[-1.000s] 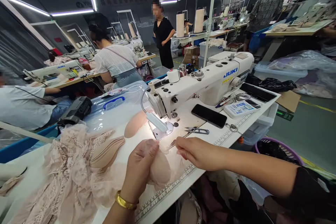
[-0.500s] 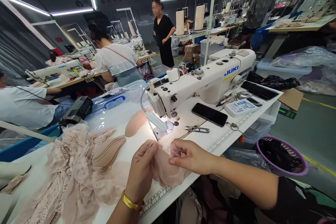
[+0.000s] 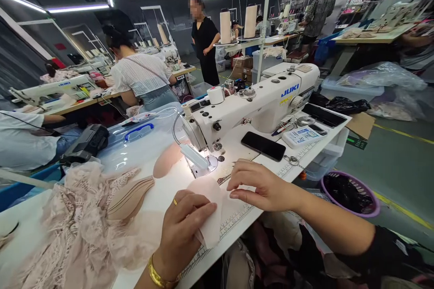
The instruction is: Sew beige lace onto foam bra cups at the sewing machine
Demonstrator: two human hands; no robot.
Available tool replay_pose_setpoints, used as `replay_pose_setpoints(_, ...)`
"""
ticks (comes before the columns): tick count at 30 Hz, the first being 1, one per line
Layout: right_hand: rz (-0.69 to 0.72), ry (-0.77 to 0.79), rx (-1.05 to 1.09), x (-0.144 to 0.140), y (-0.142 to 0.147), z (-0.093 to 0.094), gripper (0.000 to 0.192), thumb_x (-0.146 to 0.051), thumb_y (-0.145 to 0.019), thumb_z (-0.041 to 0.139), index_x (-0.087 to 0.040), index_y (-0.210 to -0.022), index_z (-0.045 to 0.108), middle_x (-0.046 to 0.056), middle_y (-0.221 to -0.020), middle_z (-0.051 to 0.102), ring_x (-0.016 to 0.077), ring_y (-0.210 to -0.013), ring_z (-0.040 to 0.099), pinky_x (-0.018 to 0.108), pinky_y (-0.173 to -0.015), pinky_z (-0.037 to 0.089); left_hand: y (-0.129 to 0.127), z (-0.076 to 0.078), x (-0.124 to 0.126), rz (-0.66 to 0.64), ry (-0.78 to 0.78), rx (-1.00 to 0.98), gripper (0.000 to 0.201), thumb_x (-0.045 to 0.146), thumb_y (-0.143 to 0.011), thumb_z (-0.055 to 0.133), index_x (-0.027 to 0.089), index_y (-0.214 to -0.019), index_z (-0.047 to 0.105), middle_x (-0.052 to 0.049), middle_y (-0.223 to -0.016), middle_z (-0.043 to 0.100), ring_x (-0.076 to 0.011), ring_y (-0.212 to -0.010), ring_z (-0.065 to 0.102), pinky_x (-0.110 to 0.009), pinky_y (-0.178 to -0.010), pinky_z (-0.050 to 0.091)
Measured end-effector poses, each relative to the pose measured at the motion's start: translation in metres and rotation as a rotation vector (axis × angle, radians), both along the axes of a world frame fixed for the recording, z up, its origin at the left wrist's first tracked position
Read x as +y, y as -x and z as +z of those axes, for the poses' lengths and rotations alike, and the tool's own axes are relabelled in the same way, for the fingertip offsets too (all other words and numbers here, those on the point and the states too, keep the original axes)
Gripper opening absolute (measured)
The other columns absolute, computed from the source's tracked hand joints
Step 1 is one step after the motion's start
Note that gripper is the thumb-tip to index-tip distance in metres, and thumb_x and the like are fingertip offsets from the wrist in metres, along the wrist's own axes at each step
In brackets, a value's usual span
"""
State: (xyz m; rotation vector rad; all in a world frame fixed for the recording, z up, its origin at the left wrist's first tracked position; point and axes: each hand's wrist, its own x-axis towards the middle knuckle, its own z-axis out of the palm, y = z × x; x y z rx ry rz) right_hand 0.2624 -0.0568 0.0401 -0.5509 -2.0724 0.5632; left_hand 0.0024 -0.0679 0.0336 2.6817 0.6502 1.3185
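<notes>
My left hand (image 3: 185, 223) grips a pale pink bra cup (image 3: 214, 196), thumb on top, just in front of the sewing machine (image 3: 251, 110). The cup lies over the table's front part, close to the lit needle plate (image 3: 213, 162). To its right, my right hand (image 3: 261, 185) hovers with thumb and fingers apart and nothing visible between them. Thread snips (image 3: 224, 179) lie partly hidden behind that hand. Left of the machine rests another pink cup (image 3: 166, 161). A stack of beige cups (image 3: 130, 199) sits on a heap of pink lace fabric (image 3: 76, 226).
A black phone (image 3: 263, 146), a white box (image 3: 300, 136) and keys (image 3: 293, 160) lie right of the machine. A purple basket (image 3: 373, 207) stands on the floor. Behind the machine is a clear plastic lid (image 3: 115, 142). Co-workers sit and stand farther back.
My right hand has let go of the pink cup and moved right, toward the snips. My left hand has turned over the cup and keeps hold of it. The view has shifted slightly right.
</notes>
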Motion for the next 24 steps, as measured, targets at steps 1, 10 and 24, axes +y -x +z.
replay_pose_setpoints(1, -0.027, -0.064, -0.043, -0.001, 0.002, 0.000, 0.014, -0.025, -0.104, 0.056, -0.017, -0.102, 0.068, 0.008, -0.091, 0.063, 0.0183, -0.085, 0.056, 0.031, -0.077, 0.046, -0.001, 0.000, 0.000, -0.005, -0.005, 0.012, 0.038, -0.007, -0.083, 0.064, 0.017, -0.111, 0.072, -0.006, -0.093, 0.069, -0.0185, -0.084, 0.057, -0.031, -0.072, 0.052)
replay_pose_setpoints(10, -0.076, -0.330, -0.297, -0.002, 0.020, -0.002, 0.022, -0.017, -0.105, 0.047, -0.017, -0.090, 0.064, 0.006, -0.087, 0.061, 0.0184, -0.080, 0.046, 0.029, -0.072, 0.042, 0.000, -0.002, -0.001, -0.019, 0.012, 0.027, 0.036, -0.004, -0.084, 0.065, 0.016, -0.113, 0.071, -0.008, -0.094, 0.069, -0.0196, -0.084, 0.057, -0.034, -0.072, 0.052)
replay_pose_setpoints(24, 0.051, -0.139, -0.263, 0.002, 0.010, 0.003, 0.021, -0.017, -0.103, 0.051, -0.018, -0.088, 0.065, 0.006, -0.093, 0.059, 0.0175, -0.087, 0.050, 0.028, -0.078, 0.045, -0.001, -0.008, 0.002, -0.009, -0.049, 0.068, 0.040, -0.013, -0.082, 0.060, 0.012, -0.113, 0.068, -0.009, -0.094, 0.067, -0.0196, -0.086, 0.053, -0.034, -0.073, 0.050)
